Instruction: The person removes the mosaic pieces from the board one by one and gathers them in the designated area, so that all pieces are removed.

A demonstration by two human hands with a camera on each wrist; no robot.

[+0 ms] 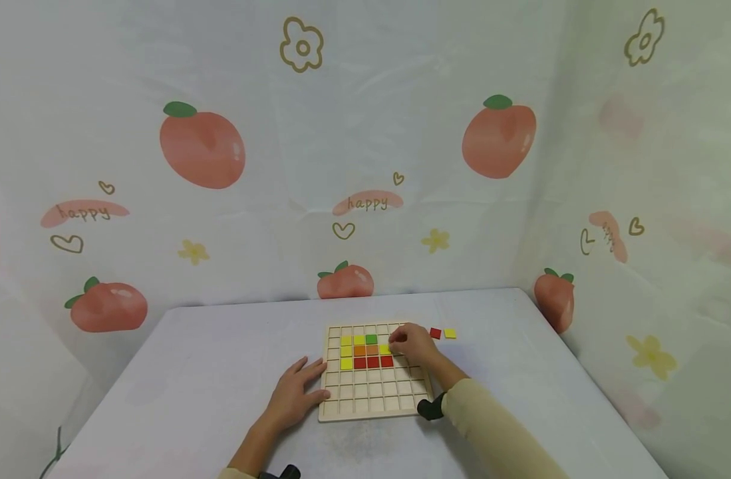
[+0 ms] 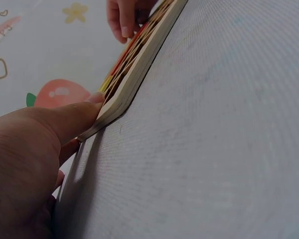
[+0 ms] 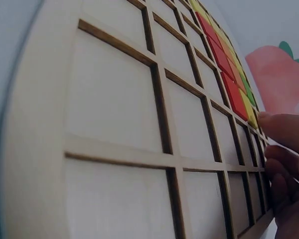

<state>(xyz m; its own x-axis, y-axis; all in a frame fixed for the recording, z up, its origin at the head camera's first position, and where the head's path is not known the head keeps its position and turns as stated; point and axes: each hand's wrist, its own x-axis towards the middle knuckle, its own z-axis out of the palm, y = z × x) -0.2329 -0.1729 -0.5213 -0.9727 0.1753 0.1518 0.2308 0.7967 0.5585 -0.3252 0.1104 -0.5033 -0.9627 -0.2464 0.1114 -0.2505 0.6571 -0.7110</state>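
A wooden grid board (image 1: 371, 394) lies on the table, with yellow, green, orange and red tiles (image 1: 365, 351) in its upper cells. My left hand (image 1: 296, 394) rests flat on the table, its fingers straight, and the thumb (image 2: 65, 122) presses against the board's left edge (image 2: 134, 74). My right hand (image 1: 412, 344) hovers over the board's upper right with curled fingers. Its fingertips (image 3: 284, 130) pinch a yellow tile (image 1: 384, 349) at the right end of the coloured rows (image 3: 229, 74). The lower cells (image 3: 114, 99) are bare.
A loose red tile (image 1: 435, 333) and a loose yellow tile (image 1: 449, 333) lie on the table just right of the board's top corner. The pale cloth-covered table (image 1: 209, 359) is backed by printed curtains (image 1: 365, 166) on the far and right sides.
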